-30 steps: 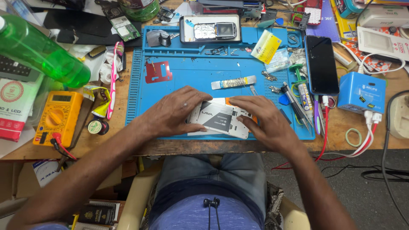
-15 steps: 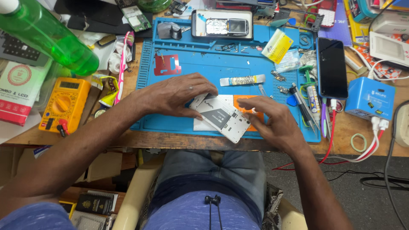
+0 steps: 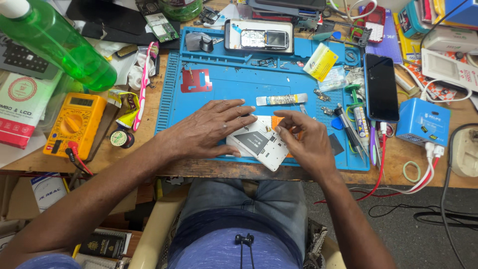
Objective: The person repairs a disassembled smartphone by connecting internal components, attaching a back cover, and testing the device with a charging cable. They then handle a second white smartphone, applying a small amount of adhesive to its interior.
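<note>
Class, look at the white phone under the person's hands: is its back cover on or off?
Off. The white phone lies back-up on the blue mat, its dark battery and inner frame exposed, between the left hand and right hand.

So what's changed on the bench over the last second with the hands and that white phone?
The white phone has turned, now lying at more of an angle on the blue mat. The left hand stays spread flat on it; the right hand has drawn its fingertips to the phone's upper edge. The multimeter and green bottle are unmoved.
</note>
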